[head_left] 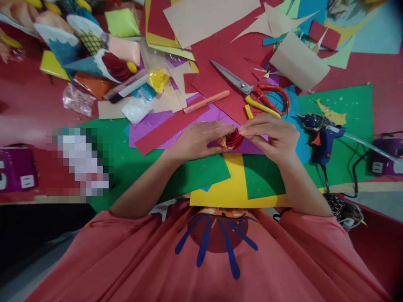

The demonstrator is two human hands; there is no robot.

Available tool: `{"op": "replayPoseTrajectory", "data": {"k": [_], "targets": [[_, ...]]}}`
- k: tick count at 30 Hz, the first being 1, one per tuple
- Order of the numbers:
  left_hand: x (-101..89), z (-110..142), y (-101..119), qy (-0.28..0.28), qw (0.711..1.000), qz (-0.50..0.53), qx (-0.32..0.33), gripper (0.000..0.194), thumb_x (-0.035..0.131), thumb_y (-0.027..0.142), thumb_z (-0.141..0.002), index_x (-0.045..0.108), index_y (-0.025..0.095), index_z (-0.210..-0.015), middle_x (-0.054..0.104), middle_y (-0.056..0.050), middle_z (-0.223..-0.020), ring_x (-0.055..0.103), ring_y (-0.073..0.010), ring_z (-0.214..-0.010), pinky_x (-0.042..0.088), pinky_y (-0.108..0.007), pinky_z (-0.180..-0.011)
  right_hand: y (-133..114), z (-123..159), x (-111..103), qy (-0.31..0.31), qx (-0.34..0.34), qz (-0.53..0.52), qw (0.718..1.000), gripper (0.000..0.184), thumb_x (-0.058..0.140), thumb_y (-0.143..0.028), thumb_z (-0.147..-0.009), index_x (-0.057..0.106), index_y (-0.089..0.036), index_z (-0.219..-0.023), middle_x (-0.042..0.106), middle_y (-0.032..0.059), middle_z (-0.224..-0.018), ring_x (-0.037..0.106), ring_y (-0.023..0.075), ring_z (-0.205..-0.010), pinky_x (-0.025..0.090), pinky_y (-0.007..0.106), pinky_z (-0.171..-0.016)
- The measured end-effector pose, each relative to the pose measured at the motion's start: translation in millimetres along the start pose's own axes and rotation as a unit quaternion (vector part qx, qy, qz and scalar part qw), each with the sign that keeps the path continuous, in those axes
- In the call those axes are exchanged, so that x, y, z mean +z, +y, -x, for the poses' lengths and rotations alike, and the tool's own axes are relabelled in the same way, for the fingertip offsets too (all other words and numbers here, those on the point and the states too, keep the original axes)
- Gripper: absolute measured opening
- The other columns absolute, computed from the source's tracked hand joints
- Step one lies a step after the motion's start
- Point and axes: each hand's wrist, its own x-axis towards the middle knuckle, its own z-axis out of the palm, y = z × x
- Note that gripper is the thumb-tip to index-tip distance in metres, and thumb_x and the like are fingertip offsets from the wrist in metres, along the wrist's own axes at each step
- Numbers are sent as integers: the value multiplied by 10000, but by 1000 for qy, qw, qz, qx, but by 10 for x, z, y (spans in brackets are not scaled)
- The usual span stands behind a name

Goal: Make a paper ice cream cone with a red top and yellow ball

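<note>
My left hand (197, 142) is closed round a small paper cone (223, 142) that has a patterned, pale orange side. Red curled paper (234, 139) fills the cone's open end, which faces right. With thumb and forefinger, my right hand (272, 136) pinches the edge of this red paper. Most of the cone is covered by my left fingers. Just beyond my hands lie an orange marker (206, 102) and large scissors (247, 86) with red and yellow handles, their blades pointing away to the left.
On the right, a blue glue gun (325, 144) with a cable rests on green sheet (355, 121). Finished paper cones (58, 42), clay packets (124, 51) and a white-capped marker (126, 86) crowd the upper left. Coloured paper scraps (214, 25) cover the back. A blurred patch (82, 163) lies left.
</note>
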Motion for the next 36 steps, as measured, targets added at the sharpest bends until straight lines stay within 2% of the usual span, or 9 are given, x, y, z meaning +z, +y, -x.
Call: {"op": "replayPoseTrajectory", "data": {"k": [2,5,10,14,20,24,27,32,36], "targets": [[4,4,9,-1,1000,-3,-19,534,606,474,-909,564,233,-1384,717,-80,-1243,687,-217,-1110,518,-307,-925,5,-1,-3,-1,0,3,1000,160,615,-206,-919,759,-267,-952,784,-22,-937,757,145,-868,641,310,-797],[14,9,17,4,999,5,-52,684,599,622,-868,524,217,-1414,706,-101,-1267,699,-238,-1084,530,-331,-915,12,6,-13,-9,26,19,999,151,609,-263,-930,759,-277,-929,778,-31,-924,756,145,-857,643,331,-807],[24,-2,54,18,996,58,-62,778,484,779,-844,551,198,-1356,685,-107,-1290,700,-228,-1082,534,-307,-890,16,7,-17,-1,34,33,999,165,597,-283,-934,761,-299,-929,776,-40,-914,756,157,-857,642,354,-806],[24,-20,97,24,991,106,-75,790,439,801,-849,553,185,-1331,680,-113,-1267,687,-220,-1093,536,-299,-896,-2,-23,-2,31,19,24,999,147,648,-208,-907,760,-290,-956,788,-41,-937,756,150,-871,631,314,-793],[56,-27,109,51,984,142,-95,757,464,766,-866,517,180,-1343,651,-121,-1238,662,-226,-1088,545,-311,-852,40,-37,54,56,88,8,994,102,691,-349,-900,762,-285,-934,781,-30,-891,741,148,-826,620,312,-787],[92,-35,126,64,975,186,-99,699,448,716,-906,491,179,-1352,641,-132,-1236,658,-226,-1094,553,-315,-841,78,-27,99,84,97,-11,992,113,681,-376,-907,753,-294,-936,770,-32,-888,732,140,-817,616,297,-745],[105,-50,151,73,954,268,-115,673,445,724,-904,492,203,-1327,657,-112,-1218,685,-191,-990,564,-297,-788,74,-14,101,92,108,-28,989,166,627,-402,-941,752,-299,-978,771,-22,-922,733,147,-863,621,312,-790],[146,-71,130,16,897,405,-178,643,390,720,-917,489,209,-1294,712,-38,-790,647,-143,-591,502,-266,-532,84,28,71,63,128,-31,989,238,619,-420,-936,726,-313,-1121,762,-3,-1044,719,154,-935,625,302,-789],[193,-78,91,28,858,470,-205,579,377,686,-929,466,212,-1249,734,-42,-822,690,-156,-623,507,-252,-516,106,20,73,60,105,-20,993,197,658,-383,-912,727,-308,-1080,750,-9,-972,709,142,-872,617,292,-749]]}}
